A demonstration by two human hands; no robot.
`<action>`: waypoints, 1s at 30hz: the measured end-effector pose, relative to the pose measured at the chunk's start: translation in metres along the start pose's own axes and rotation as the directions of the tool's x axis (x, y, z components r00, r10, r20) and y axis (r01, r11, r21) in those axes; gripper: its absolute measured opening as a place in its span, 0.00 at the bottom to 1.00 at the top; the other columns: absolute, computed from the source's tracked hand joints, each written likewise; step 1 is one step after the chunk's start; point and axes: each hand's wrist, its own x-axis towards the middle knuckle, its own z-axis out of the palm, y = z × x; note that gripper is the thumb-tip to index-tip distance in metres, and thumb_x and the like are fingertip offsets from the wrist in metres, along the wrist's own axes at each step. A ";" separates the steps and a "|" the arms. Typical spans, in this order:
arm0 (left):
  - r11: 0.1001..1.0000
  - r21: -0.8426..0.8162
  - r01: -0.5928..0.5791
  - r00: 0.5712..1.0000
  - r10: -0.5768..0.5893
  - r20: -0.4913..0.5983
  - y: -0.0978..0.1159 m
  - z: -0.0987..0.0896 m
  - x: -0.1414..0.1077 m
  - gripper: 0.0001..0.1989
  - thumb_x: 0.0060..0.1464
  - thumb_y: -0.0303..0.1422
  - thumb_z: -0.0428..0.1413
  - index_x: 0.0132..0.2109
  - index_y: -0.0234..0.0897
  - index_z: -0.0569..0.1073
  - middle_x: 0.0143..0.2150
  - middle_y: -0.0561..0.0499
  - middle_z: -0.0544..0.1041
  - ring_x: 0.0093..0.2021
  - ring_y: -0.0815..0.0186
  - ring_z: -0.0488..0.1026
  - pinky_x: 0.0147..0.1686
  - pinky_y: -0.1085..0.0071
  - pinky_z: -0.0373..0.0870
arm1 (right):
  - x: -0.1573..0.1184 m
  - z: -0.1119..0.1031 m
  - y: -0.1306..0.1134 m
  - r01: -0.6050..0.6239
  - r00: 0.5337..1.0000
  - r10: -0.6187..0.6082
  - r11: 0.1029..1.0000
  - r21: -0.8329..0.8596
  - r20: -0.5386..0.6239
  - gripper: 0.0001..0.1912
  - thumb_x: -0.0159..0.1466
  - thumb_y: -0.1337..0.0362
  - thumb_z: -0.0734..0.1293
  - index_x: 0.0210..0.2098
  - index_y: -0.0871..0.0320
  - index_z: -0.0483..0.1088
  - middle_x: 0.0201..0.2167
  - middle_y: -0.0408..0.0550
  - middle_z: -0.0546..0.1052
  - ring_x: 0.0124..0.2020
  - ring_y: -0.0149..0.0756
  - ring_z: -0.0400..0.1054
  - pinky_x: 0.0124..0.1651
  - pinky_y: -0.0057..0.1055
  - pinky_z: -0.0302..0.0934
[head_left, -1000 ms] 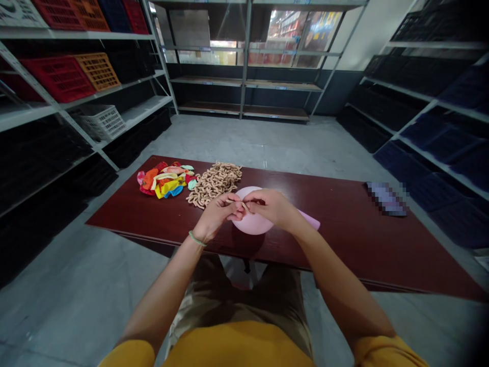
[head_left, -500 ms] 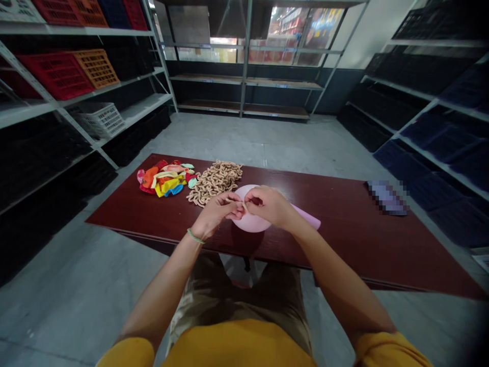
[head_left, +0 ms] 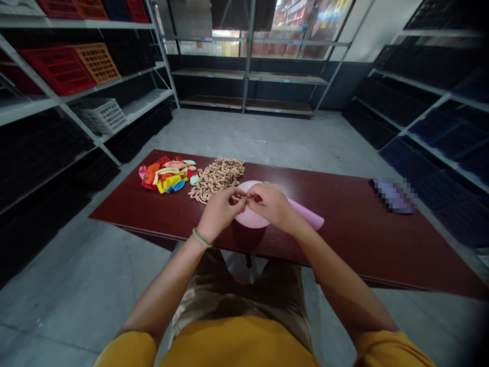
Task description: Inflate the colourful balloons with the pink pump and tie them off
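Note:
A round pink balloon (head_left: 250, 216) rests on the dark red wooden table (head_left: 355, 244), with a long pink part (head_left: 308, 214) stretching right from behind it. My left hand (head_left: 220, 214) and my right hand (head_left: 270, 205) are both closed on a small pinched part at the balloon's top, fingertips meeting. What they pinch is mostly hidden by my fingers. To the left of my left hand lies a heap of tan, knotted loops (head_left: 216, 178). Beyond it is a pile of flat, multicoloured balloons (head_left: 167, 176). A thin green band (head_left: 201, 237) circles my left wrist.
A pixelated flat object (head_left: 395, 195) lies on the table's right side. Metal shelves with red and orange crates (head_left: 63, 69), a white basket (head_left: 102, 116) and dark crates line both sides. Bare wooden shelves stand ahead, with a grey floor around the table.
My hands have drawn slightly closer together at the balloon's top. Everything in view sits a little higher in the picture, and the long pink part shows more clearly.

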 end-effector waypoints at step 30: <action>0.876 -0.464 -0.128 0.986 0.061 -0.158 -0.044 0.016 -0.012 0.08 0.56 0.36 0.58 0.39 0.36 0.70 0.30 0.53 0.75 0.28 0.69 0.75 0.34 0.71 0.74 | 0.008 -0.012 -0.004 0.205 0.978 -0.194 0.963 -0.177 0.080 0.08 0.66 0.56 0.66 0.38 0.47 0.78 0.38 0.45 0.73 0.43 0.41 0.58 0.46 0.39 0.48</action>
